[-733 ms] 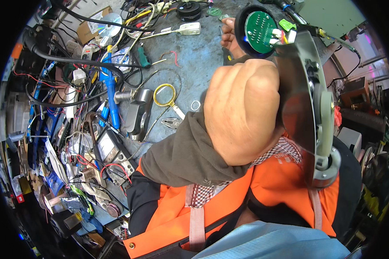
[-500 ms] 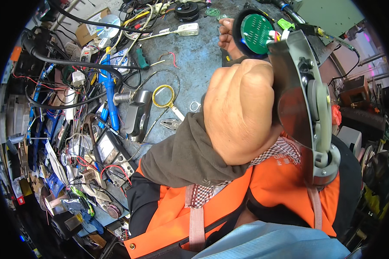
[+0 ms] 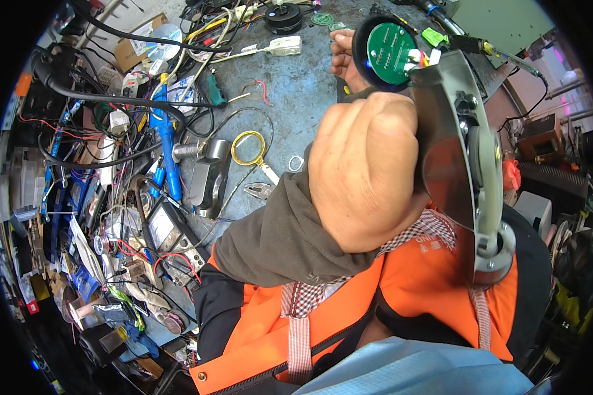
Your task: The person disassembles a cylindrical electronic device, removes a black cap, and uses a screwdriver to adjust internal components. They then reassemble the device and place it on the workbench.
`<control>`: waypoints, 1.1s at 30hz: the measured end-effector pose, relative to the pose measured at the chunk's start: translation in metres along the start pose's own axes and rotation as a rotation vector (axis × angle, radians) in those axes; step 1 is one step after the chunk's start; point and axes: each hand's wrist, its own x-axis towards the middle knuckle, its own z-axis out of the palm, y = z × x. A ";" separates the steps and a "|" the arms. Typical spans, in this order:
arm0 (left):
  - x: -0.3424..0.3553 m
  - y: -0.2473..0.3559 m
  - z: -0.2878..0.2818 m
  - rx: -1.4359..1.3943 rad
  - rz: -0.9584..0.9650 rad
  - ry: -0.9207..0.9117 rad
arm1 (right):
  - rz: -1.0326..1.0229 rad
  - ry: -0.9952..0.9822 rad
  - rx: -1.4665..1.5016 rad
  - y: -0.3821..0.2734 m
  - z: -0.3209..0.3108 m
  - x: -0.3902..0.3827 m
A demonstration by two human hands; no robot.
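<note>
My left hand, in a dark sleeve, is closed in a fist on a polished metal assembly with a pale wheel along its side; its grip is mostly hidden. Behind it, my right hand has curled fingers beside a black round housing with a green circuit board and a small connector; the housing hides what that hand holds. A magnifying glass, pliers and a white ring lie left of my left hand.
The worn bench carries tangled cables, a metal block, a blue tool, a green handle, a meter and a black spool. A soldering iron lies at upper right; dense clutter fills the left.
The circuit board housing has shifted slightly left, and the metal assembly has moved slightly with it. Both hands keep nearly the same pose.
</note>
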 end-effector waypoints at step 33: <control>0.005 0.001 -0.006 -0.154 -0.099 -0.062 | 0.458 0.117 0.379 0.048 -0.085 0.066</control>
